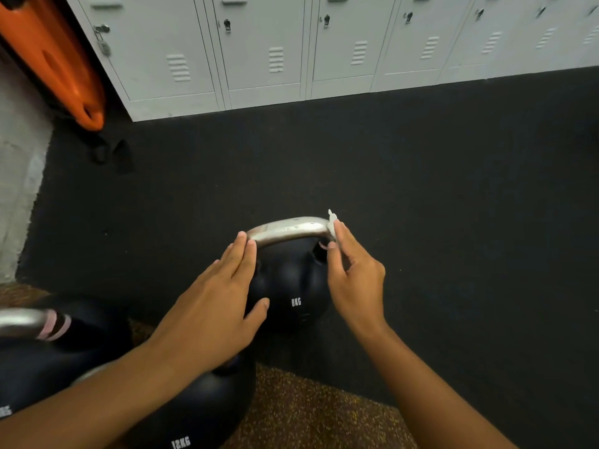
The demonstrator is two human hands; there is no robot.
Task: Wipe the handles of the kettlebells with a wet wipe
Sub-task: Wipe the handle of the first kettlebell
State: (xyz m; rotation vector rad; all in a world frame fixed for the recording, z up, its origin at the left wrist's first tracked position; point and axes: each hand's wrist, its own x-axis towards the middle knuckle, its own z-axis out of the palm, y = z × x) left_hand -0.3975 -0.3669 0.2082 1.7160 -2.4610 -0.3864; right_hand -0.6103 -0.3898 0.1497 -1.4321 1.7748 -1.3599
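Observation:
A black kettlebell marked 8KG (293, 286) stands on the dark floor mat, its silver handle (288, 230) arching across the top. My right hand (355, 277) pinches a small white wet wipe (332, 222) against the right end of that handle. My left hand (220, 296) lies flat with straight fingers, fingertips touching the left end of the handle and thumb against the ball. A kettlebell marked 12KG (201, 413) sits below my left forearm, its handle hidden. Another kettlebell (58, 348) with a silver handle and pink stripes is at the lower left.
Grey lockers (265, 50) line the back wall. An orange board (52, 59) leans at the upper left, with small black items (111, 155) on the floor beneath it. Speckled brown flooring (311, 413) begins at the bottom, next to the black mat (421, 176).

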